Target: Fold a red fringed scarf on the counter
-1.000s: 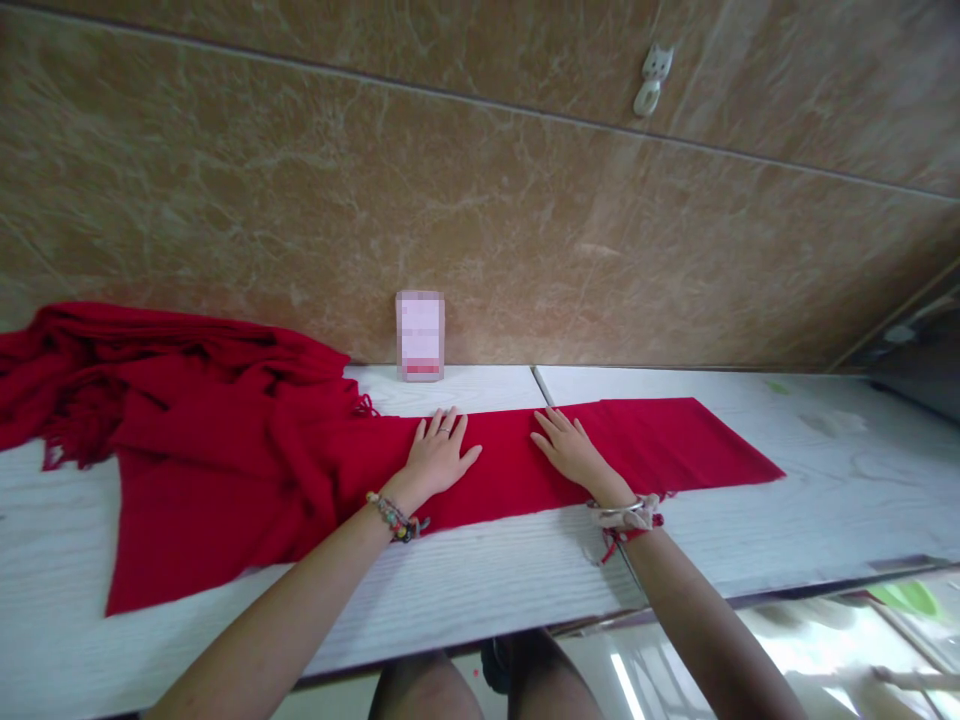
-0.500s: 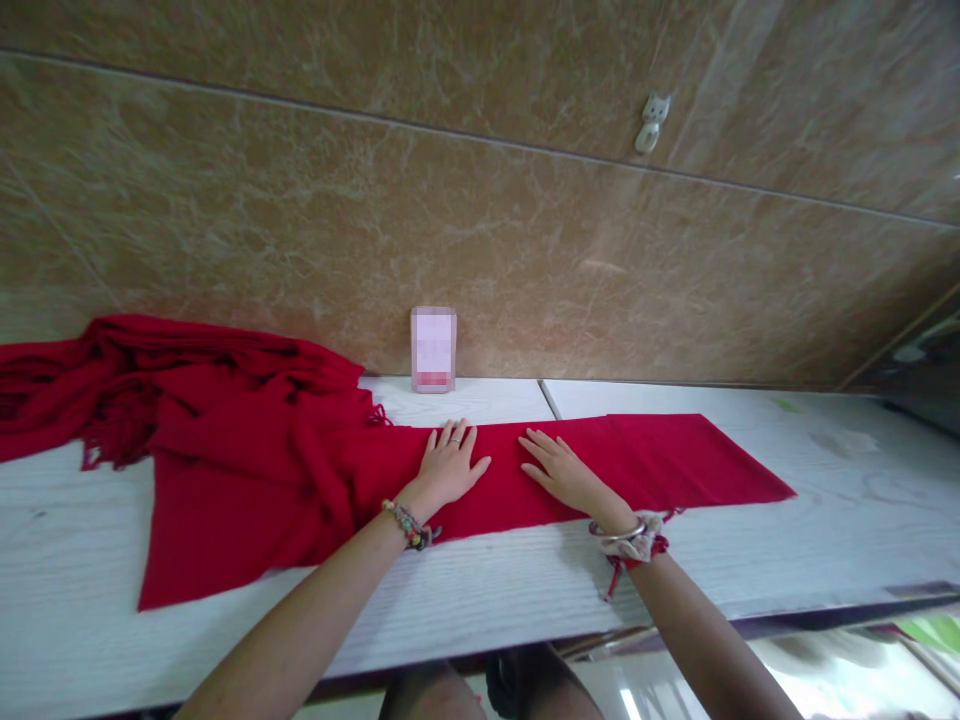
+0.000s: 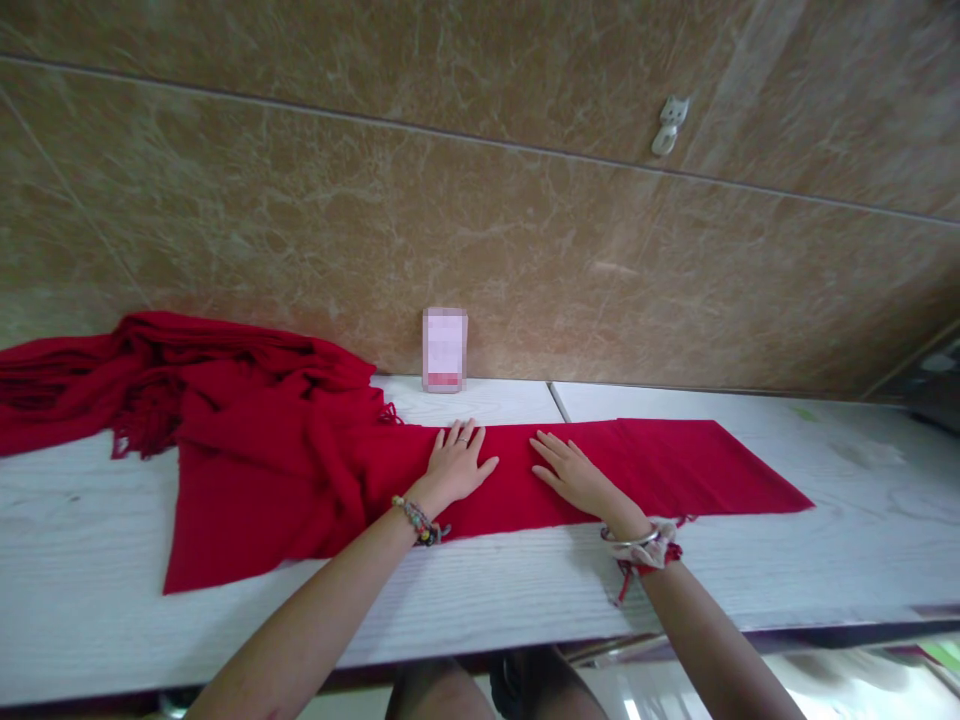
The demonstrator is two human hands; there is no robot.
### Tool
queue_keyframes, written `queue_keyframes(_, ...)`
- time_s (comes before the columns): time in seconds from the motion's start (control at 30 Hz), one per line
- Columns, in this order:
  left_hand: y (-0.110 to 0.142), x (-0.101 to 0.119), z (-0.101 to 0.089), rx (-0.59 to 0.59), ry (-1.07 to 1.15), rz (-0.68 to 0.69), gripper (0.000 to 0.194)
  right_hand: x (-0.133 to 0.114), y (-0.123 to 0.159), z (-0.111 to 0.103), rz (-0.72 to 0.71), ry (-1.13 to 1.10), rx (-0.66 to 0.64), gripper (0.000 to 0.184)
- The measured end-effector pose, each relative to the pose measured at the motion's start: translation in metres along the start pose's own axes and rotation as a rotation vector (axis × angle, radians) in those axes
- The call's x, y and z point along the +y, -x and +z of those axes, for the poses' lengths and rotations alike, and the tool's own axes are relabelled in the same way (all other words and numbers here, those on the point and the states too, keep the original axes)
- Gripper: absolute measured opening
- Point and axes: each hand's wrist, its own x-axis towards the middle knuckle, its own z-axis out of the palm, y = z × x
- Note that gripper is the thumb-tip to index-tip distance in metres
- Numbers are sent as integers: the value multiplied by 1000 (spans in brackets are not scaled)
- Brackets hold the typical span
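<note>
A long red scarf [image 3: 517,480] with fringe lies across the white tabletop. Its right part is a flat, folded band ending in a slanted point, while the left part is loose and wrinkled. My left hand [image 3: 459,463] rests palm down on the middle of the band, fingers spread. To its right, my right hand [image 3: 574,473] also lies flat on the cloth, fingers stretched out towards the upper left. Neither hand grips the fabric.
A phone-like upright card [image 3: 445,350], its face blurred, leans against the brown marbled wall [image 3: 300,230]. A white cat-shaped hook [image 3: 670,126] is stuck on the wall. The white table [image 3: 480,590] has a seam and a near edge above my legs.
My right hand has slid slightly left along the scarf, then stayed about there. My left hand keeps its place on the cloth. The camera view has shifted a little.
</note>
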Motion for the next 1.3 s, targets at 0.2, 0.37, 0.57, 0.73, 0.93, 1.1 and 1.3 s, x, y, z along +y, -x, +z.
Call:
queue_keyframes(0.2,1,-4,-2,16,-17,-52,61,24,3,4,232,46,104,47)
queue_keyframes(0.37,1,-4,0,39,-24,-53,60,12,1,3,50,-47,138,48)
queue_keyframes(0.57,1,-4,2,52,-25,-46,58,-12,2,0,-185,-109,32,49)
queue_keyframes(0.73,0,-5,2,49,-13,-38,59,-7,3,-1,-133,-92,5,48)
queue_keyframes(0.93,0,-5,2,60,9,-27,58,-4,4,-2,-116,-111,45,46)
queue_keyframes(1.1,1,-5,4,59,-2,-35,58,-7,5,-5,-138,-141,57,43)
queue_keyframes(1.3,-2,-4,-4,-11,4,-41,61,-11,6,-6,-210,-152,55,42)
